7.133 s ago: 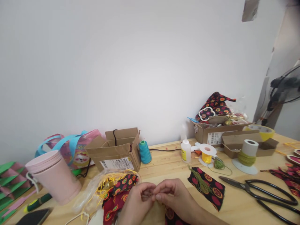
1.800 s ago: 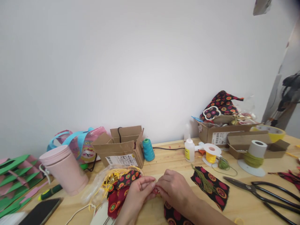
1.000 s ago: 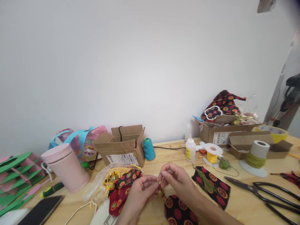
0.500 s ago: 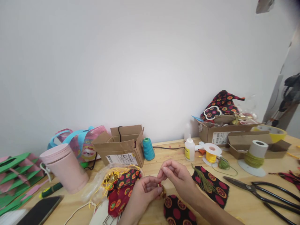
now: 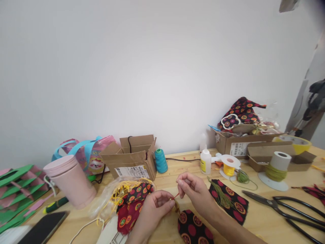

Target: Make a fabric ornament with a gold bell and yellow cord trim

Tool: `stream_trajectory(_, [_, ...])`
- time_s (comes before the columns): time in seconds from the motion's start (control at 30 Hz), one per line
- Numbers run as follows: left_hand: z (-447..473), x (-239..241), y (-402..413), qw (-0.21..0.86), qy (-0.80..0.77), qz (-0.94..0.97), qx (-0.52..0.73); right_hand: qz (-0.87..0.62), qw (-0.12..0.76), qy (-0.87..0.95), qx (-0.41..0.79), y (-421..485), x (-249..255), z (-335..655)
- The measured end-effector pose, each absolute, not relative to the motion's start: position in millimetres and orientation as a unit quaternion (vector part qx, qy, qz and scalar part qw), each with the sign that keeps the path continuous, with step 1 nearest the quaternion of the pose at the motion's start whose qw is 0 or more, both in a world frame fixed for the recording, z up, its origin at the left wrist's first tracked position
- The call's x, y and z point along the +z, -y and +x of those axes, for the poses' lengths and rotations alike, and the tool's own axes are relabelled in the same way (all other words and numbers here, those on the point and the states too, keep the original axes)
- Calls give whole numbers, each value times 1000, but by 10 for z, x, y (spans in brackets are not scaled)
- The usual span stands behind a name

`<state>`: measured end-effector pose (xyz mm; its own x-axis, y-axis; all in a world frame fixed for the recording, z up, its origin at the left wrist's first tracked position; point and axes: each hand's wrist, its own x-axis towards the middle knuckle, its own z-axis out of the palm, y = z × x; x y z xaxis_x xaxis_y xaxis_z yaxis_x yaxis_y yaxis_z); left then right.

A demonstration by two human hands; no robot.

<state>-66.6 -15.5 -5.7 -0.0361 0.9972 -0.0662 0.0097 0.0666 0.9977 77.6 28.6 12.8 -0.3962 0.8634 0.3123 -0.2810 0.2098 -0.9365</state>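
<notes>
My left hand (image 5: 156, 210) is closed, its thumb and fingers pinching a small shiny gold-coloured piece (image 5: 176, 206) that partly hides behind the thumb. A short red cord (image 5: 176, 195) runs taut from there to my right hand (image 5: 194, 190), whose thumb and fingertips are pressed together on its end. Just below lies a dark patterned fabric pouch (image 5: 194, 227), close under the gold piece; whether they are joined I cannot tell. Beside my right wrist, green tassel threads (image 5: 222, 196) rest on another patterned fabric piece (image 5: 240, 211).
Large black scissors (image 5: 273, 203) lie at right, near spools of yellow cord (image 5: 228, 170) and green cord (image 5: 276, 173). Behind stand a glue bottle (image 5: 205, 162), blue thread cone (image 5: 160, 161) and cardboard box (image 5: 134, 156). At left are a pink cup (image 5: 72, 183) and phone (image 5: 42, 228).
My right hand has moved slightly up and right, away from my left, and the red cord between them now shows longer. The left hand has barely moved.
</notes>
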Motion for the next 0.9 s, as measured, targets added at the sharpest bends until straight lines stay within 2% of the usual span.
stream_trajectory(0.37, [-708, -91, 134, 510, -546, 458, 481, -318, 436, 625, 563, -358, -144, 768])
stream_trajectory(0.9, [-756, -91, 149, 572, -543, 357, 501, -327, 451, 599, 575, -336, -153, 744])
